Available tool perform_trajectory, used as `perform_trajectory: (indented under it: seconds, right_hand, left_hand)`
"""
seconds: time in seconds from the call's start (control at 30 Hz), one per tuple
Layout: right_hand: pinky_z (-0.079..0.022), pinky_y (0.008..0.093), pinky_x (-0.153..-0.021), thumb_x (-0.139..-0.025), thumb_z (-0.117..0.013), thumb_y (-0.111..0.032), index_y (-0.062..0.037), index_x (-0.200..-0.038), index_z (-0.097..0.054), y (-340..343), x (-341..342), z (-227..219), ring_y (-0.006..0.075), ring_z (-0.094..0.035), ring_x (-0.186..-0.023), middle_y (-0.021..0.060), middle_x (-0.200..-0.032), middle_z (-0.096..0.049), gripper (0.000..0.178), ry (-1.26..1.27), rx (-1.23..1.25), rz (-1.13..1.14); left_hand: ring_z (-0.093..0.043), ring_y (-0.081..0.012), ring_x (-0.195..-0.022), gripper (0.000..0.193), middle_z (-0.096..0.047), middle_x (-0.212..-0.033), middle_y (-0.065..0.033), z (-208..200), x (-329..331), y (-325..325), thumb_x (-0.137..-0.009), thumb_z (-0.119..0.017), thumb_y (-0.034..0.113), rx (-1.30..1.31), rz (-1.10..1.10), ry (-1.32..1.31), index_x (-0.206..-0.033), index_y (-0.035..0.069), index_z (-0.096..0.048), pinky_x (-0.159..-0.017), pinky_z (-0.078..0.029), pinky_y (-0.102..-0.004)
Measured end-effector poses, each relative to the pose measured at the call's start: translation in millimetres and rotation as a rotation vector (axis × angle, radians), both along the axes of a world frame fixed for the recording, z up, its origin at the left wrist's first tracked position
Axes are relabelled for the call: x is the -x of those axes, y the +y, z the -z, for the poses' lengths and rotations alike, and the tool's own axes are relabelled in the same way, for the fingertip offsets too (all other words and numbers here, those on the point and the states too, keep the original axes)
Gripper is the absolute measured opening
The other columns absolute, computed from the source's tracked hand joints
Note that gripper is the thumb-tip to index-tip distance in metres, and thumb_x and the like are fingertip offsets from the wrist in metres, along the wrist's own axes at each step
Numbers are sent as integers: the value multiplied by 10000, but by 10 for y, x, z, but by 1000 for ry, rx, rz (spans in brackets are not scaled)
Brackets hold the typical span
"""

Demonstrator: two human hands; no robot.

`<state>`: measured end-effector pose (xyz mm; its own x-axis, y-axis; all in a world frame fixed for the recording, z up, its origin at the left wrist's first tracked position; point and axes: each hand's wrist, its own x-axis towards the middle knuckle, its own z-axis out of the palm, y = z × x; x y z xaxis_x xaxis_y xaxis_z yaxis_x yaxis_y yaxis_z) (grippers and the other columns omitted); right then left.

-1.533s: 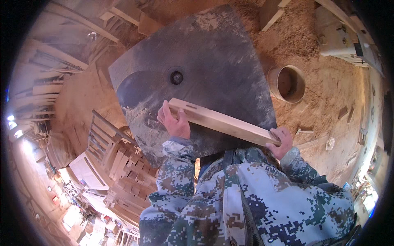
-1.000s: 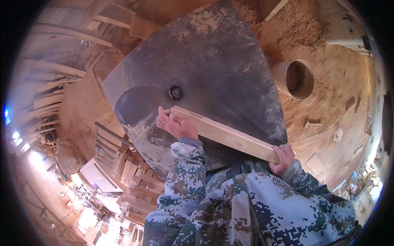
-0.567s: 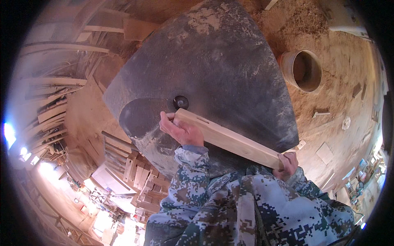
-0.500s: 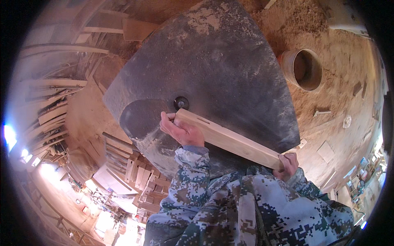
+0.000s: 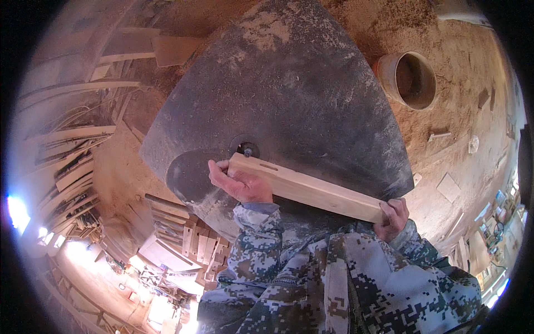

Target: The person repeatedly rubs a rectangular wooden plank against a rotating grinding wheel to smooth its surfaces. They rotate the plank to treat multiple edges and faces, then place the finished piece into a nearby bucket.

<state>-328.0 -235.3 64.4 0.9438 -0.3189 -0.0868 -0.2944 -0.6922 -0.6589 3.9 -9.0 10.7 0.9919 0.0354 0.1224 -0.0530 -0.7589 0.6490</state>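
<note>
A pale wooden rail (image 5: 311, 189) with a narrow slot near its left end slants across the near part of a dark machine table (image 5: 300, 100). My left hand (image 5: 245, 183) is closed round the rail's left end, with the index finger and thumb at its tip. At the other end, my right hand (image 5: 392, 217) grips the rail with curled fingers. A dark spindle cutter (image 5: 247, 148) sits in a round hole in the table, right by the rail's far edge near the slot. Whether the rail touches it, I cannot tell.
Sawdust lies on the table's far part and over the floor. A round bucket-like container (image 5: 414, 80) stands beyond the table's right edge. Stacked wooden pieces (image 5: 197, 242) are at the near left, and long boards (image 5: 72, 133) lie further left. Wood scraps are scattered at right.
The rail has slid left past the spindle cutter with both hands on it, and it lies at a slightly flatter slant. The whole view has shifted a little.
</note>
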Motion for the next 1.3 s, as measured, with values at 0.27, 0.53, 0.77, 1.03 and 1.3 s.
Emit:
perform_trajectory:
  seconds: [0.27, 0.53, 0.77, 1.03, 1.3]
  right_hand:
    - [-533, 489, -722, -545, -789, -84, -25, -1232, -643, -148, -221, -34, 396, -606, -864, 176, -1038, -587, 705, -16, 2, -11]
    - [-537, 482, -733, -550, -797, -49, -47, -1250, -646, -176, -408, -98, 390, -607, -867, 164, -1028, -594, 716, 22, -29, -23]
    - [-540, 478, -742, -580, -803, -46, -48, -1258, -655, -191, -463, -83, 383, -611, -870, 158, -1023, -606, 694, -30, -34, -31]
    - [-539, 499, -778, -574, -785, -109, -12, -1257, -663, -272, -488, -78, 396, -614, -894, 183, -1058, -623, 701, -40, -15, -112]
    - [-533, 499, -868, -616, -754, -120, -23, -1287, -702, -164, -743, -179, 386, -623, -969, 166, -1111, -647, 681, 9, 90, -80]
  left_hand:
    - [-562, -282, -1225, 577, -542, -1349, -161, 19, -73, 15, -1096, -346, 161, 61, -91, 73, -1625, -52, -262, -1105, -458, -422]
    - [-611, -286, -1165, 594, -568, -1314, -172, -16, -137, -8, -1111, -354, 230, 137, -129, 49, -1615, -70, -262, -1057, -500, -423]
    - [-607, -296, -1178, 617, -578, -1314, -180, -24, -208, 61, -1109, -368, 263, 98, -130, 64, -1613, -77, -264, -1076, -491, -422]
    - [-569, -261, -1215, 714, -564, -1327, -148, -138, -198, 181, -1064, -614, 143, 431, -223, 166, -1623, -97, -241, -1106, -456, -386]
    - [-539, -271, -1291, 797, -539, -1402, -151, -178, -395, 186, -968, -734, 104, 164, -310, 136, -1616, -95, -314, -1127, -445, -373]
